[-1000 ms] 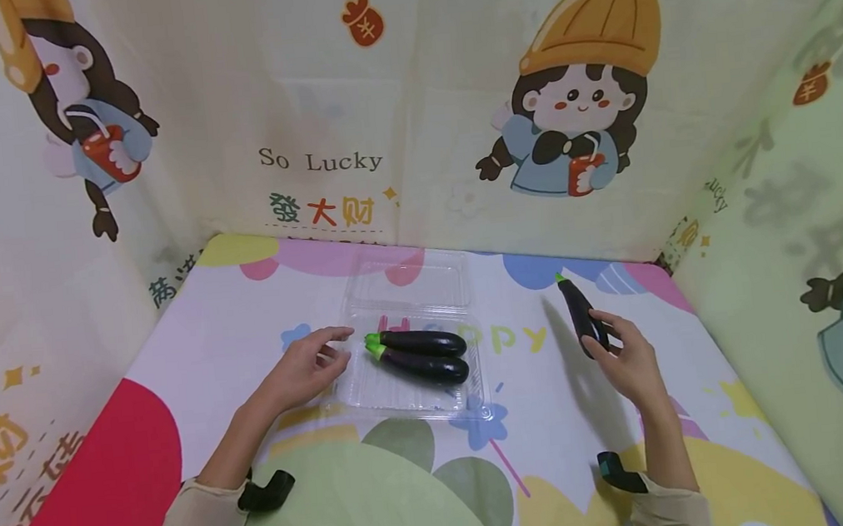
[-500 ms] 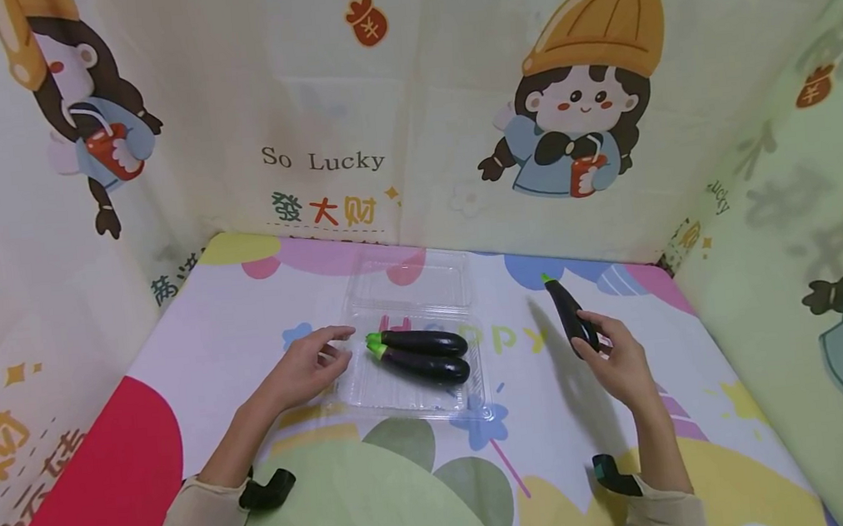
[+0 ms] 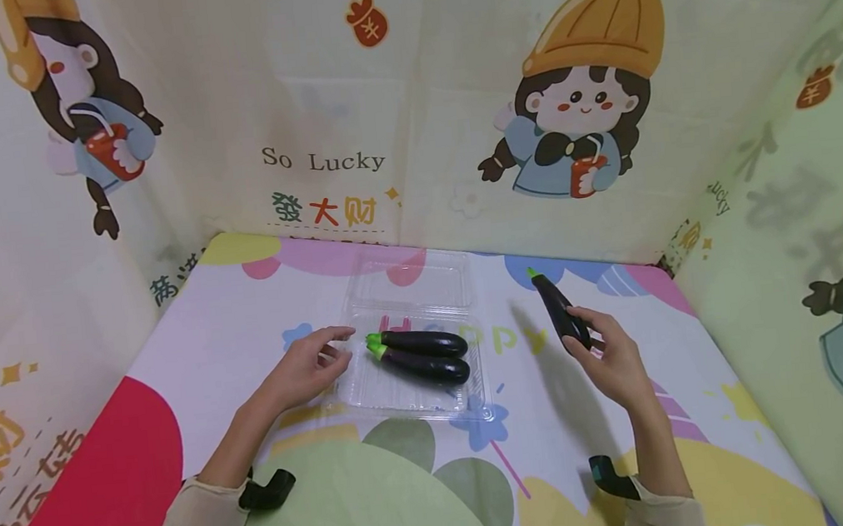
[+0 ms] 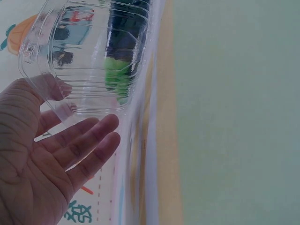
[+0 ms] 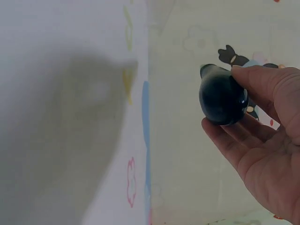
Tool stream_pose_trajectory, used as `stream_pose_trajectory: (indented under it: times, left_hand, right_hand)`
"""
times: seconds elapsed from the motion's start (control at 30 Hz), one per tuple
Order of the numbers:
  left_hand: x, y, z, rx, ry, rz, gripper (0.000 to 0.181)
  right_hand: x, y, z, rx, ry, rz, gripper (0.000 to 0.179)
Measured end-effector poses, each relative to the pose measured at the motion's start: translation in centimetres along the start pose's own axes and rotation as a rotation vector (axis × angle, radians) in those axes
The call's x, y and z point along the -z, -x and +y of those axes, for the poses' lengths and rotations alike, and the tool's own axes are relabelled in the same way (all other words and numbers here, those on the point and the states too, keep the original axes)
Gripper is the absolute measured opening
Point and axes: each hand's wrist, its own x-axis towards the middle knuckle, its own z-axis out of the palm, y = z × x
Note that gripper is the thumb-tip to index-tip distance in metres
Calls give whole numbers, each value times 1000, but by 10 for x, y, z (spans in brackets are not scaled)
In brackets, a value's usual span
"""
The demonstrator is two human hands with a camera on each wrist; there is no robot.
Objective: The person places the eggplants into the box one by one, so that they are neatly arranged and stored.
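Note:
My right hand (image 3: 614, 363) grips the thick end of a dark eggplant (image 3: 559, 309) and holds it raised above the table, its green stem tip pointing up and away. In the right wrist view, the thumb and fingers lie around the eggplant's rounded end (image 5: 222, 98). Two more eggplants (image 3: 423, 367) lie side by side in an opened clear plastic clamshell box (image 3: 396, 399), stems to the left. At the box's left edge, my left hand (image 3: 306, 367) has relaxed, parted fingers. In the left wrist view, the thumb shows through the clear plastic wall (image 4: 89, 79).
The box's clear lid (image 3: 408, 285) lies folded back behind it. A printed cloth (image 3: 321, 489) covers the table, and patterned sheets (image 3: 423, 112) stand as walls at the back and both sides. Dark wrist mounts (image 3: 267, 491) sit at both sleeves.
My right hand has moved left with the eggplant, somewhat closer to the box. The left hand, the box and the two eggplants in it have stayed in place.

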Motion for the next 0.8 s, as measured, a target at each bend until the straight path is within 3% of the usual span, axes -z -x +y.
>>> stream_pose_trajectory:
  times: [0.8]
  left_hand:
    - [-1,0,0,17,-6,-4,42]
  right_hand:
    - [-2,0,-26,141,-37,-56,48]
